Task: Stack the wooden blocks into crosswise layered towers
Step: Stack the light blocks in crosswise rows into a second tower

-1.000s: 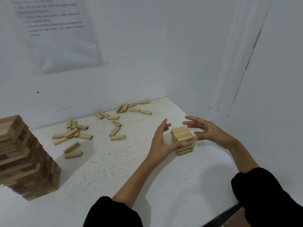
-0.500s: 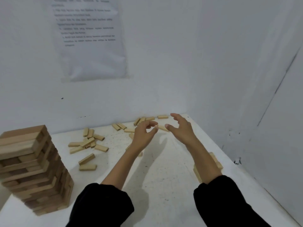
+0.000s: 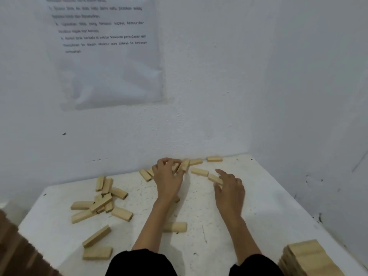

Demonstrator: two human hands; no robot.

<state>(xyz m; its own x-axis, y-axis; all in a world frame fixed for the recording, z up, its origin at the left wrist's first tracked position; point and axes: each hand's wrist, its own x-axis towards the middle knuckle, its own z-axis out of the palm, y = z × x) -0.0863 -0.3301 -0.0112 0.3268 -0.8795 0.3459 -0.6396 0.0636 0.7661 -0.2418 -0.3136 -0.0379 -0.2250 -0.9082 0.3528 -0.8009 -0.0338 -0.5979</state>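
Note:
Loose pale wooden blocks lie across the white table (image 3: 258,212). My left hand (image 3: 168,176) reaches to the far edge by the wall, its fingers curled around a couple of blocks (image 3: 184,165) there. My right hand (image 3: 229,188) is to the right of it, fingers spread and resting on a single block (image 3: 215,178). A short crosswise tower (image 3: 310,259) stands at the bottom right corner. A tall, blurred tower (image 3: 18,248) shows at the bottom left edge.
A heap of blocks (image 3: 101,200) lies left of centre, with two more blocks (image 3: 96,236) nearer me. One block (image 3: 175,227) lies between my forearms. White walls close in the back and right. A printed sheet (image 3: 105,52) hangs on the back wall.
Both hands left the small tower and moved forward to the far blocks. My head turned, so the small tower slid to the bottom right and the tall one to the left edge.

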